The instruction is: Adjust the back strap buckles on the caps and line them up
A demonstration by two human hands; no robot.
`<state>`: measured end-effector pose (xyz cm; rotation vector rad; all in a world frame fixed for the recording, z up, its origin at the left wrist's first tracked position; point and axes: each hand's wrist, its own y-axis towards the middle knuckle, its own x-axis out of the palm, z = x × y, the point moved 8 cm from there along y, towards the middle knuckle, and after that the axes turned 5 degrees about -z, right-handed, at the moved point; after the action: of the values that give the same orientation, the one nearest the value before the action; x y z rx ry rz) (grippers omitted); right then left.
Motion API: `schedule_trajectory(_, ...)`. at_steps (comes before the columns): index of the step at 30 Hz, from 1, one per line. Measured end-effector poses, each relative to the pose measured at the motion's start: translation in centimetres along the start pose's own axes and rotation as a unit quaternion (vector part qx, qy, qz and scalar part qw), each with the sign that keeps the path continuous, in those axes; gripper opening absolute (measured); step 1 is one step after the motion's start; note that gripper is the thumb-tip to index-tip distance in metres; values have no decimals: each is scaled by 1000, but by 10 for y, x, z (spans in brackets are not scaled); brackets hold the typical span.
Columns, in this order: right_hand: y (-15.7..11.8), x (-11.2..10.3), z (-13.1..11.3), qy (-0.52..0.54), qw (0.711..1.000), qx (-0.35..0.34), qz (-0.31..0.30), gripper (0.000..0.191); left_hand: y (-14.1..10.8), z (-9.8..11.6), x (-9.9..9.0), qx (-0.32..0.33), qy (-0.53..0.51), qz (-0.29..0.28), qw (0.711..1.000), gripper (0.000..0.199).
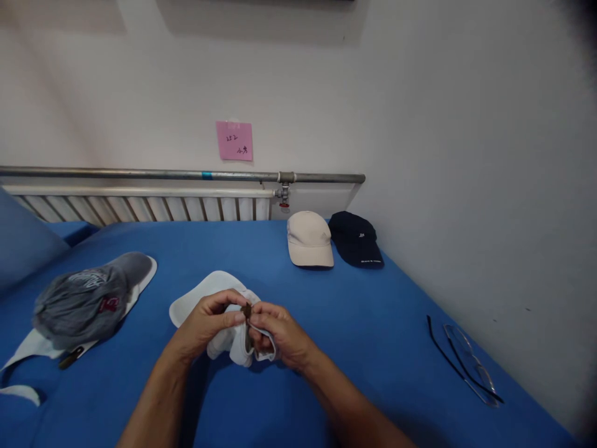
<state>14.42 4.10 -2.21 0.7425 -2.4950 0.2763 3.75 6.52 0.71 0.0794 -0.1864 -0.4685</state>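
A white cap [205,291] lies on the blue sheet in the middle, its brim pointing to the upper left. Over its near side, my left hand [209,320] pinches a small brown piece [247,310] between thumb and index finger. My right hand [282,333] meets it from the right, with thumb and index finger pressed together at the cap's strap edge beside the brown piece. Its other fingers are curled at the cap's opening, partly hidden by the fabric.
A grey cap [88,298] with white straps lies at the left. Beige [309,239] and black [355,238] caps sit side by side near the wall. Glasses [466,364] lie at the right edge of the blue sheet [373,323]. A radiator [140,208] and pipe run behind.
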Motion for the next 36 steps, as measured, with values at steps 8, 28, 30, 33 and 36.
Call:
schedule_trajectory(8, -1, -1, -6, -11, 999, -13, 28, 26, -1, -4, 0, -26, 14, -6, 1000, 20)
schedule_trajectory(28, -6, -2, -17, -75, 997, -28, -1, 24, 1, 8, 7, 40, 82, -11, 996, 16)
schedule_trajectory(30, -6, -2, -17, -66, 998, -24, -7, 25, 1, 6, 9, 29, 72, -21, 997, 15)
schedule_trajectory(33, -5, -5, -15, -65, 998, -23, 12, 24, 1, 5, 10, 22, 69, -18, 997, 15)
schedule_trajectory(36, -4, -9, -12, -60, 997, -17, 34, 23, 2, 4, 11, 24, 62, -11, 998, 17)
